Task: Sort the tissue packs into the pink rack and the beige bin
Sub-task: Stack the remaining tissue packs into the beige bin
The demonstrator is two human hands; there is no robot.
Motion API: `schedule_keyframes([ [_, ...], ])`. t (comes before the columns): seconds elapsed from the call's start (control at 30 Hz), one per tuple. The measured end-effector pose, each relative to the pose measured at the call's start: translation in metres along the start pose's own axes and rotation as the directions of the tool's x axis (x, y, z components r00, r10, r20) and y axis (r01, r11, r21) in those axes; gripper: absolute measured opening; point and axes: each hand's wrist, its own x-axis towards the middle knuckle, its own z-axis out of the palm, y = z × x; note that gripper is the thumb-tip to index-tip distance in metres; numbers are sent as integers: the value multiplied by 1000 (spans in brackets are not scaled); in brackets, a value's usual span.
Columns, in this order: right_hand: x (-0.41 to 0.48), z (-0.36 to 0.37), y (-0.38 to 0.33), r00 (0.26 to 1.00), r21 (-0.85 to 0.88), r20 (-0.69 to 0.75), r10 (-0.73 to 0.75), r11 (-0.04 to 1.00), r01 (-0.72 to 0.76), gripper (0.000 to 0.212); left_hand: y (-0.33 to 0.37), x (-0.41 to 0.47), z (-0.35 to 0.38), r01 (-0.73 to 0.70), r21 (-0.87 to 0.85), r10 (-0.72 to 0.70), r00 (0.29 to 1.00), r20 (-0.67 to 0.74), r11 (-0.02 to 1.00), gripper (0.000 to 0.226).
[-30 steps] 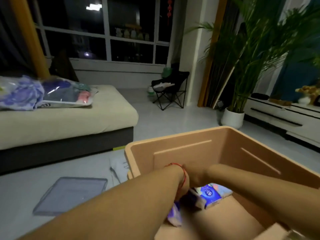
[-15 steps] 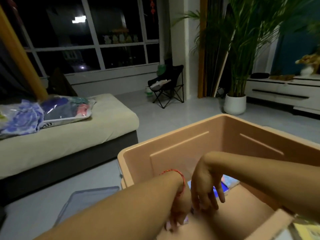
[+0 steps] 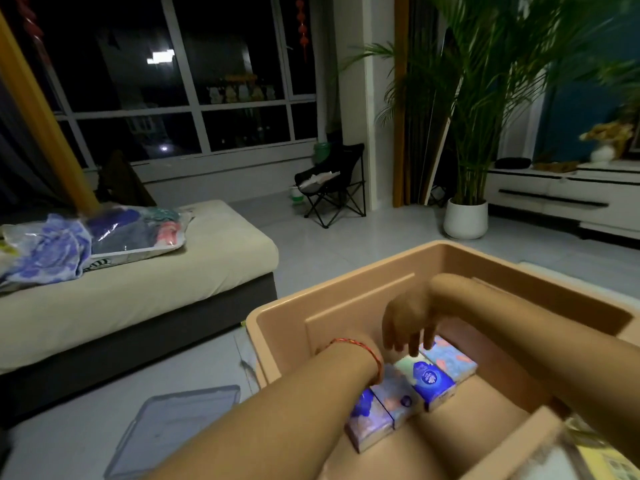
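The beige bin (image 3: 339, 292) stands open in front of me. On its floor several tissue packs lie side by side in a diagonal row: a purple-blue pack (image 3: 369, 422), a pale patterned pack (image 3: 396, 398), a dark blue pack (image 3: 433, 381) and a light blue pack (image 3: 452, 360). My right hand (image 3: 408, 327) hangs just above the far end of the row, fingers pointing down and loose, holding nothing. My left hand (image 3: 372, 346) reaches into the bin past a red wrist cord; its fingers are hidden behind the wrist. The pink rack is out of view.
A grey lid (image 3: 180, 424) lies on the floor left of the bin. A low sofa (image 3: 138, 289) with bagged clothes stands at the left. A folding chair (image 3: 332, 185), a potted palm (image 3: 465, 218) and a white cabinet (image 3: 554, 195) stand farther back.
My right hand has lifted off the packs and now hangs above them. The packs, bunched under both hands before, now lie in a neat row.
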Motion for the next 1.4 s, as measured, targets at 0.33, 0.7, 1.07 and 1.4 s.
schedule_keyframes([
  [0.33,-134,52,-15,965,211,-186,-188,951,226,19,-31,-98,-1,-173,-104,73,786,-614,979,24],
  [0.7,-170,163,-42,140,-419,-903,-406,905,-78,40,-24,-189,39,-360,67,315,692,-650,931,50],
  [1.07,-197,196,21,72,-229,-967,-246,956,185,35,38,-208,83,-678,-225,437,655,-617,700,108],
  [1.4,-246,280,47,-237,134,-955,179,972,193,18,123,-259,160,-843,175,376,35,-926,509,46],
])
